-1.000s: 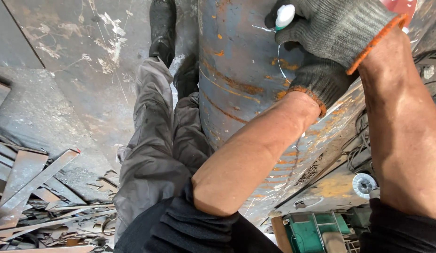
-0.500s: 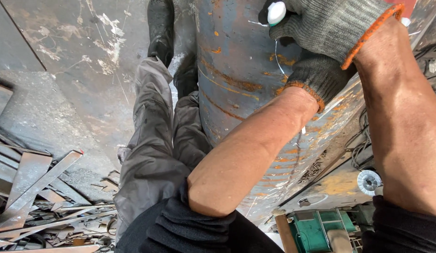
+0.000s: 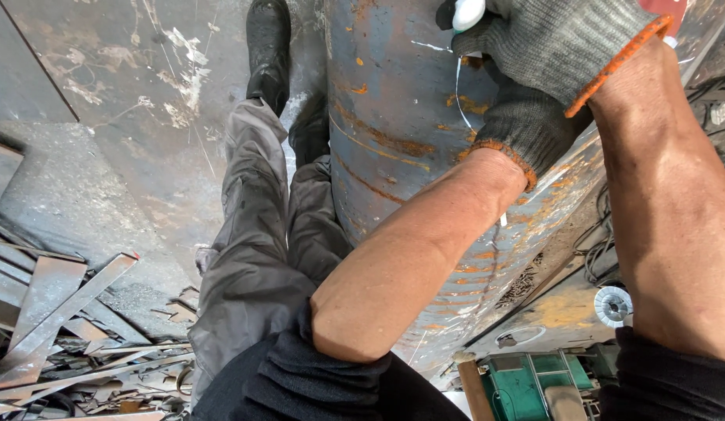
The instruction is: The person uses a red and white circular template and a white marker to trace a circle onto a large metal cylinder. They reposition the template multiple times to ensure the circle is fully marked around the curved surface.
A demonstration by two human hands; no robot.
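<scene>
Rusty steel pipe (image 3: 394, 117); right hand (image 3: 565, 39) grip around white marker (image 3: 467, 12).

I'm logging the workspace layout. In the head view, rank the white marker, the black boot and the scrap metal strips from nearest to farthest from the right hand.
1. White marker, at the right hand, top.
2. Black boot, upper middle, left of the rusty steel cylinder.
3. Scrap metal strips, lower left on the floor.

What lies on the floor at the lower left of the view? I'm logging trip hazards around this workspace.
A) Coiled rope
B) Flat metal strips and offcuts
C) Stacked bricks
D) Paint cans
B: a loose pile of flat metal strips and offcuts lies on the steel floor, left of the person's grey trousers; no rope, bricks or cans show there.
</scene>
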